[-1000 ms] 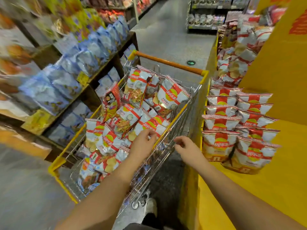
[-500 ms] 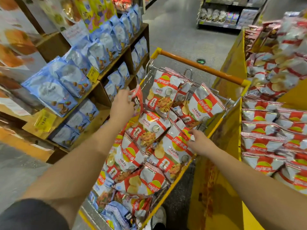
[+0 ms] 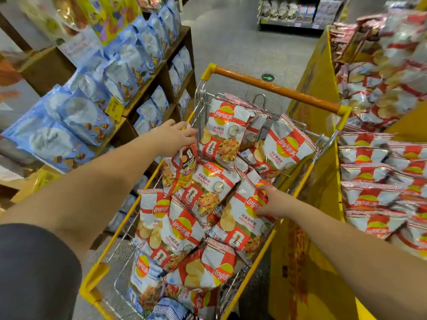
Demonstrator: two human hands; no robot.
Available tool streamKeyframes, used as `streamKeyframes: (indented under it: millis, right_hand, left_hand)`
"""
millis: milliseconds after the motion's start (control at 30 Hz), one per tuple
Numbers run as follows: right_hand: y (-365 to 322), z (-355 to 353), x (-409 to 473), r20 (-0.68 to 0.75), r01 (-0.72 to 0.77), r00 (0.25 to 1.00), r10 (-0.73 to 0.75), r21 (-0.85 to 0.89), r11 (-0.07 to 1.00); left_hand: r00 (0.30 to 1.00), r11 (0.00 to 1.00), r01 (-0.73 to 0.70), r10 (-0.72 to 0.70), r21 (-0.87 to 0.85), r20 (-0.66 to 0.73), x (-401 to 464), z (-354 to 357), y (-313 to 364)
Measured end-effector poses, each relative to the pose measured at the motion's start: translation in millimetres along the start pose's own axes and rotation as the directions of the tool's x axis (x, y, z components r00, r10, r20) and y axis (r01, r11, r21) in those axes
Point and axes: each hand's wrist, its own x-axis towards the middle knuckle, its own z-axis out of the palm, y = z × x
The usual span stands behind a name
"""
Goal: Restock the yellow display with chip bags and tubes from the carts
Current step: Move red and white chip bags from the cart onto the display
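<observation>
Wooden shelf [image 3: 147,93], far left: blue snack bags [image 3: 76,116], blurred, print unreadable; a yellow price tag [image 3: 114,109] on the shelf edge.

Left hand [image 3: 172,137]: half a second ago it gripped the top of a red chip bag [image 3: 180,169] low at the cart's left wall; now it is raised higher and further forward, at the cart's far-left corner, fingers curled round that bag's upper edge. The bag hangs below the hand, tilted, its lower part over the other bags.

Cart [image 3: 277,91], centre: yellow-framed wire basket with an orange handle, filled with red-and-white chip bags; its near end is cut off by the frame edge.

Right hand [image 3: 273,202]: lies, as before, on a chip bag [image 3: 242,218] beside the cart's right rim, fingers bent onto it; whether they pinch it cannot be told.

Yellow display [image 3: 318,93], right: stacked chip bags [image 3: 369,195], the upper rows smeared by blur.
</observation>
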Motion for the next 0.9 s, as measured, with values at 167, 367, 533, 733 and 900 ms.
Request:
streamKeyframes:
  millis: [167,367,533,733,900]
  right_hand:
    - [-9,1,-8,0.015,-0.001,1.0,0.001,0.003,1.0]
    - [-22,-3,-32,0.05,0.116,0.993,-0.111,-0.104,0.988]
    - [-16,-27,-72,-0.109,0.25,0.957,-0.268,-0.154,0.956]
    - [40,-90,-154,-0.247,0.352,0.894,-0.374,-0.13,0.927]
    - [130,-128,-230,-0.298,0.317,0.878,-0.374,-0.223,0.922]
  left_hand:
    - [0.999,0.992,-0.048,0.05,0.115,-0.018,-5,-14,10]
    - [0.989,0.988,-0.025,0.047,0.151,-0.143,-40,-50,7]
    - [0.956,0.987,0.082,-0.038,0.14,-0.289,-76,-116,21]
    - [0.909,0.966,0.133,-0.208,-0.222,-0.362,-103,-217,69]
    - [0.859,0.862,0.043,-0.29,-0.506,-0.421,-100,-297,139]
